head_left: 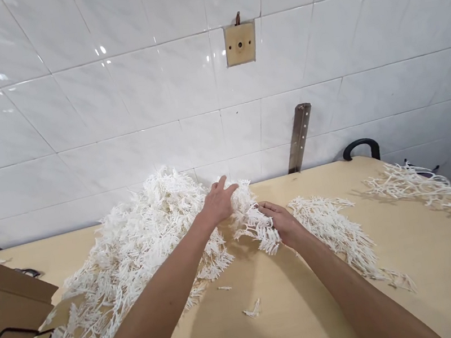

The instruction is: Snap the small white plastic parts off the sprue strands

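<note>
A bunch of white frilly strands (254, 218) hangs between my two hands above the table. My left hand (218, 201) is at the bunch's upper left, its thumb and a finger stretched apart. At the bunch's right side, my right hand (281, 222) has its fingers closed on the strands. A large heap of similar white strands (146, 238) lies to the left, partly behind my left forearm. A smaller pile (335, 228) rests just right of my right hand.
Thin white branching pieces (425, 188) lie at the table's (450, 265) far right. Small scraps (253, 308) are near the middle. A cardboard box (7, 306) stands at the left, and a black curved handle (361, 146) rises at the back edge.
</note>
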The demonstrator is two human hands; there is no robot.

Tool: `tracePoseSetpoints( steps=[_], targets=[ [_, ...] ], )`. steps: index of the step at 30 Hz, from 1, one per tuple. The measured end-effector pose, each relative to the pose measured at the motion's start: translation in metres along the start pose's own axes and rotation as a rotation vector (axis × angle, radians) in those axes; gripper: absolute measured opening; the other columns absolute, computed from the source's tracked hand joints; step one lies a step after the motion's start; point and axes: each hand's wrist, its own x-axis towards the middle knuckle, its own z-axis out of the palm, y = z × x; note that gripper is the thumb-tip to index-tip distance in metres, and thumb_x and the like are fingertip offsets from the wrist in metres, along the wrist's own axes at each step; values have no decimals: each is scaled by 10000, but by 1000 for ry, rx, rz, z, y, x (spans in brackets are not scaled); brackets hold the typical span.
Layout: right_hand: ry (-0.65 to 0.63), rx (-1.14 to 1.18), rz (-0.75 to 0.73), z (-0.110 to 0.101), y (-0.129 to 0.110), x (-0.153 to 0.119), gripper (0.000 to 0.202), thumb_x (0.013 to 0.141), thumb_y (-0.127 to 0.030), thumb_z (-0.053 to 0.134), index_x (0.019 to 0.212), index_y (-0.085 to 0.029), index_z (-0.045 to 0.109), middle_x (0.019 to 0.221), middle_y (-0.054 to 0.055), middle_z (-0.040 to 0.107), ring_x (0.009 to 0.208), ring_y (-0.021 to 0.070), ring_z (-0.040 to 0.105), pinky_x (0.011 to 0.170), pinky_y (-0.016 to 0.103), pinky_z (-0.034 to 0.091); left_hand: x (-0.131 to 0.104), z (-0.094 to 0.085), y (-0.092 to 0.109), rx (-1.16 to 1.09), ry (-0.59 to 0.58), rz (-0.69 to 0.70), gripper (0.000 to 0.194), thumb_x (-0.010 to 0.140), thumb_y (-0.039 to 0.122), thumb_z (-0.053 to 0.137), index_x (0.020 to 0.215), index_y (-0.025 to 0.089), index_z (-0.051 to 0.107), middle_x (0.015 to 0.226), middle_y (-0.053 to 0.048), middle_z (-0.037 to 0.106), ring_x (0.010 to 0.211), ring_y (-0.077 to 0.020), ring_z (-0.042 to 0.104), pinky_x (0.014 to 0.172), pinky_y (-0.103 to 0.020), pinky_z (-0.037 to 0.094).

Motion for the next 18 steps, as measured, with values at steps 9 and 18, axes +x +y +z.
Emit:
tracePoseSetpoints(
  steps=[9, 18],
  targets=[
    [-200, -286, 96, -12, -21, -19, 397, 755, -553, 677, 986, -231, 699, 745, 18, 658, 595, 139, 555, 510, 244, 432, 37, -18, -57, 41, 90, -468, 373, 873, 86, 410, 1234, 95, 503, 1044, -217, 655, 1053, -315, 626, 881, -403, 461],
    [-493, -512, -14, -40, -67, -40, 390, 800, -558, 642, 762, -171, 672, 767, 31, 625, 714, 159, 527, 680, 274, 414, 58, -45, -112, -249, 308, -856, 349, 908, 151, 426, 1254, 135, 472, 953, -146, 682, 633, -181, 667, 599, -291, 490]
  ],
)
